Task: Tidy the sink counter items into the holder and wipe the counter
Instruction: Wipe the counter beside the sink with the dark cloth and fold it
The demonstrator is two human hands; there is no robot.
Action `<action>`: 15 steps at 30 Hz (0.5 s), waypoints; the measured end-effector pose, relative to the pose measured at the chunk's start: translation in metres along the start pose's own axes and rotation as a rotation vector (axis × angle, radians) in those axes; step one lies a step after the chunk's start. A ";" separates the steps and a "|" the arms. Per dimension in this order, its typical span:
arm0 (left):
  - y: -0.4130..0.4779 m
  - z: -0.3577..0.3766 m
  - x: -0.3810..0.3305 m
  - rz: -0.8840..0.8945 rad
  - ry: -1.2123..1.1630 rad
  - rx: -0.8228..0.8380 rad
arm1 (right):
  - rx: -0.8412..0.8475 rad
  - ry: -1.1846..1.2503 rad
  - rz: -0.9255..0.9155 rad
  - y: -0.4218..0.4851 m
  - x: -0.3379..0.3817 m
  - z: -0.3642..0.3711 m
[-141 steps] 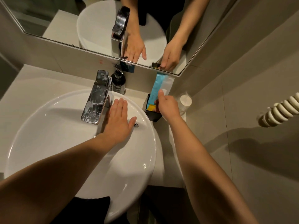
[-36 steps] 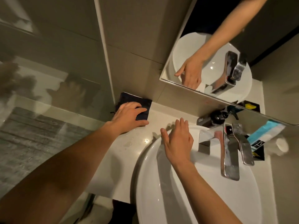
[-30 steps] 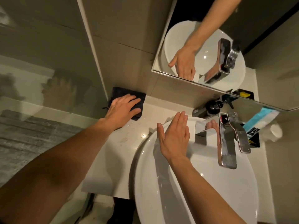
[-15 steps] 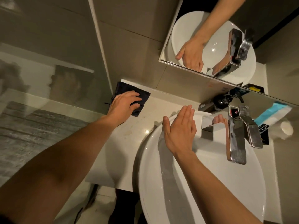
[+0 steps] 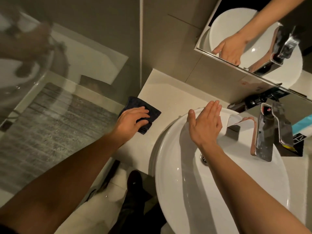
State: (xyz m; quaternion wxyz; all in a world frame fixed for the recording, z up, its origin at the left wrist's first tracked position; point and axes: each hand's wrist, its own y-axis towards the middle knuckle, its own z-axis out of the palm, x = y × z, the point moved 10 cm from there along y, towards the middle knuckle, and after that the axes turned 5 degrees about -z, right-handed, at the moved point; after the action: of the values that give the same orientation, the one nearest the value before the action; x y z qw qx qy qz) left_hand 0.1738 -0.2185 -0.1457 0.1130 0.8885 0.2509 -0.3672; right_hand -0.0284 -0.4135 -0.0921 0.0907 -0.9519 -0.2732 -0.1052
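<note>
My left hand (image 5: 132, 119) presses flat on a dark folded cloth (image 5: 152, 114) on the pale counter (image 5: 170, 97), near its left edge. My right hand (image 5: 205, 123) lies open and flat on the far rim of the white basin (image 5: 168, 149), fingers together. At the far right a black holder (image 5: 296, 149) stands behind the tap with a blue and white tube (image 5: 302, 125) in it, both cut off by the frame edge.
A chrome tap (image 5: 265, 137) rises over the basin, with a dark pump bottle (image 5: 253, 102) behind it against the wall. A mirror (image 5: 263, 39) hangs above. A glass shower screen (image 5: 67, 73) borders the counter's left edge. The basin drain (image 5: 203, 158) lies below my right wrist.
My left hand has slid the cloth from the back corner of the counter toward me along the left edge. Earlier still, my right hand left the tube in the holder and moved onto the basin rim.
</note>
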 end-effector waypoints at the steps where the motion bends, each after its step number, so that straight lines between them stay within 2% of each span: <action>1: -0.012 0.000 0.001 -0.011 -0.007 0.004 | 0.002 0.004 -0.009 0.000 -0.001 0.000; 15: -0.168 -0.017 -0.004 -0.184 0.031 -0.172 | -0.025 -0.002 -0.072 0.002 -0.002 0.004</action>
State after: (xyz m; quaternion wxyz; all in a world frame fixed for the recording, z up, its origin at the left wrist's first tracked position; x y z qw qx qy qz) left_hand 0.0925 -0.0710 -0.1333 0.1507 0.8544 0.3635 -0.3393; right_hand -0.0285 -0.4153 -0.0963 0.0747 -0.9425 -0.3063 -0.1109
